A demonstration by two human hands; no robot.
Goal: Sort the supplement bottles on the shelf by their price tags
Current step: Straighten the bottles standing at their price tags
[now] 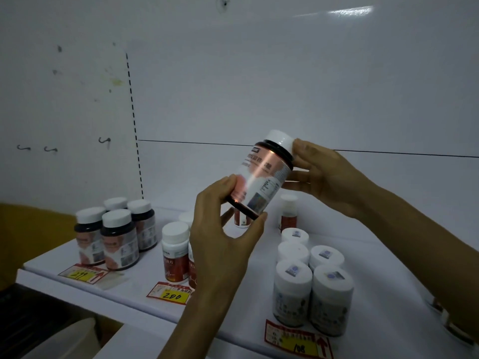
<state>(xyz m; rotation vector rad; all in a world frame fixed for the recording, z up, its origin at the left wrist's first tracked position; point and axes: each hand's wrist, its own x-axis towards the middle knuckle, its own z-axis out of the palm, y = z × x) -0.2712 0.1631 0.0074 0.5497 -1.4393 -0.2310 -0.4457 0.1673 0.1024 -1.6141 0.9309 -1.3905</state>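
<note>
Above the white shelf (388,275), the left hand (220,244) is gripping the base of a tilted dark bottle (261,174), the right hand (329,177) holding its cap end. It's being checked, I'd say; next it's needing a place among the matching bottles (118,239) behind the 299 tag (81,274).

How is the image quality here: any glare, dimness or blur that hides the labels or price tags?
Head view: dim overall; glare washes out the label of the held bottle; a light streak reflects on the back panel; the 299 tag and 200 tag read clearly.
</note>
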